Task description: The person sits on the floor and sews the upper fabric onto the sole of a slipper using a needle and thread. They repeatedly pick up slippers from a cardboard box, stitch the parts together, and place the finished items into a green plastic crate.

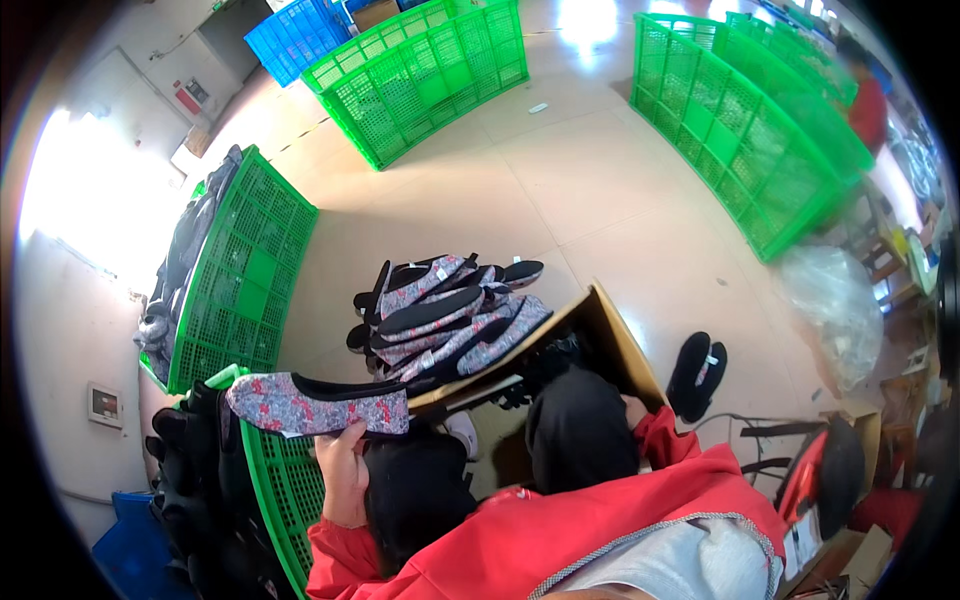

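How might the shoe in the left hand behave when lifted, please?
The shoe is probably light, being low and open-topped. It likely keeps its shape, jutting beyond the left hand without visible sag. It may give when squeezed, since it looks like cloth.

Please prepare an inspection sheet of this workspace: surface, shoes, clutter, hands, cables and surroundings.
Surface: pale beige tiled floor.
Shoes: one grey-and-red patterned shoe, raised; heap of similar black-lined shoes beside the open brown cardboard box; pair of black shoes at right.
Clutter: crumpled clear plastic bag.
Hands: left hand grips the patterned shoe; right hand at the box's edge, partly hidden, grip unclear.
Cables: thin dark curved line, perhaps a cable.
Surroundings: green perforated plastic crates; white wall; person in red.
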Demonstrator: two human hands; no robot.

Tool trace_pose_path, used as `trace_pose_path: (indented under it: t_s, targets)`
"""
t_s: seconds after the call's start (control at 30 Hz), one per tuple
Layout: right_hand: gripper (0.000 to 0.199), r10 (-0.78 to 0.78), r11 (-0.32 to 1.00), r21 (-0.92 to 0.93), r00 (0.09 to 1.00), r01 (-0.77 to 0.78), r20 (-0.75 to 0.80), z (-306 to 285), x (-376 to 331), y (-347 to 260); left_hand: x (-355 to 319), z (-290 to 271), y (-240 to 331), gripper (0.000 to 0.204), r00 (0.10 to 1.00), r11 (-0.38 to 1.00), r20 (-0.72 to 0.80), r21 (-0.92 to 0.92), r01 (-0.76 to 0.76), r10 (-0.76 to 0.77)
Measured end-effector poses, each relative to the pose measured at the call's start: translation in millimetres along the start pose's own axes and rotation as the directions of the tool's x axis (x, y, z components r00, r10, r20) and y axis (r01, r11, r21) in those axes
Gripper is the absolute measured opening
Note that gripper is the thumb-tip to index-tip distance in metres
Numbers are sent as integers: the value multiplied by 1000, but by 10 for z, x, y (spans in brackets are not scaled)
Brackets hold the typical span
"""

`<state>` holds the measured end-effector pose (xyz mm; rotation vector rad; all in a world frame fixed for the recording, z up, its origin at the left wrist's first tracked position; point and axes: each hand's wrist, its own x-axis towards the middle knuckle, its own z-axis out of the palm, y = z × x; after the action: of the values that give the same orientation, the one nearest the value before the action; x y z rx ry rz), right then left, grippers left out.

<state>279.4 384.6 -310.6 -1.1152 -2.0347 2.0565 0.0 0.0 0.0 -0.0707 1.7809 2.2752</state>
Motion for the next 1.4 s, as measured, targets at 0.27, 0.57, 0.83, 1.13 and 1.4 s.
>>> trace_pose_path:
  t_s: [0.27, 0.57, 0.83, 1.13, 1.4]
  targets:
    - [19, -211, 939, 247, 968, 240, -137, -202, -1096, -1283, -1162, -1233, -886, 49, 943, 958, 270, 156, -241, 194]
    - [19, -336, 877, 417, 924, 237, 181, 339, -1923, -2070, -1517, -777, -1146, 44, 920, 994, 391, 110, -29, -17]
    - [43, -260, 858, 513, 846, -19, 465, 1250, -1747, -1639, -1385, -594, -1343, 41, 851, 969, 471, 42, 243, -233]
    - [53, -114, 852, 461, 774, -246, 623, 1559, -1761, -1736, -1267, -675, -1710, 39, 666, 624, 678, -382, 682, -312]
    - [75, -150, 869, 459, 786, -185, 600, 1600, -1684, -1875, -1006, -539, -1411, 35, 599, 651, 763, -329, 684, -244]
